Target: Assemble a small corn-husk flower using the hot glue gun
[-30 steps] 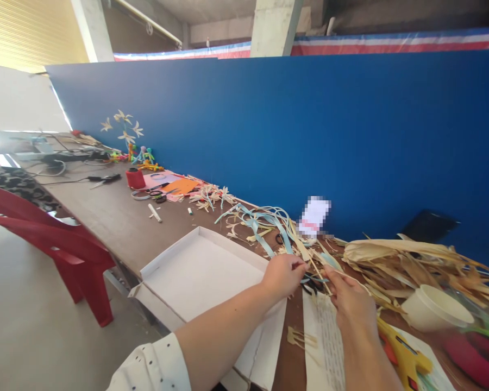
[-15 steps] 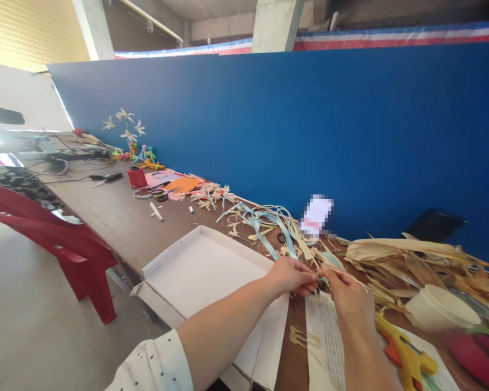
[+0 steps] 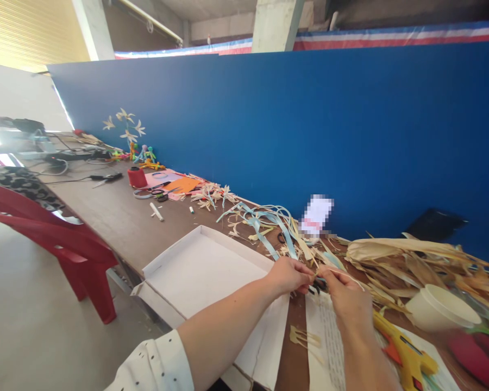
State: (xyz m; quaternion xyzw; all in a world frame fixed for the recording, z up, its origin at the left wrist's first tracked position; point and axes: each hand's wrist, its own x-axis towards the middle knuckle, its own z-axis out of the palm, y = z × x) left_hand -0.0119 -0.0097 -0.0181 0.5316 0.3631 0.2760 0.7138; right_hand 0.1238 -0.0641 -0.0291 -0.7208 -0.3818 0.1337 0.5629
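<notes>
My left hand (image 3: 292, 274) and my right hand (image 3: 344, 288) meet fingertip to fingertip above the table, both closed in a pinch. A thin pale strand (image 3: 352, 279) runs from the right fingertips back across that hand. What the left fingers pinch is too small to make out. Just under the fingertips shows a dark object (image 3: 320, 285), mostly hidden. Pale blue strips (image 3: 264, 222) and cream husk scraps (image 3: 305, 247) lie beyond the hands. Below my left forearm is a shallow white box (image 3: 212, 271). A printed sheet (image 3: 326, 342) lies beside my right wrist.
On the right are dried corn husks (image 3: 407, 255), a cream bowl (image 3: 442, 309) and a yellow glue gun (image 3: 407, 353). Farther left lie scissors (image 3: 161, 194) and a red thread spool (image 3: 137, 177). A blue partition (image 3: 269, 125) backs the table; a red chair (image 3: 65, 239) stands left.
My fingers have shifted very slightly where they meet, and more of the dark object beneath them shows. At far left, a dark shape has moved to the right.
</notes>
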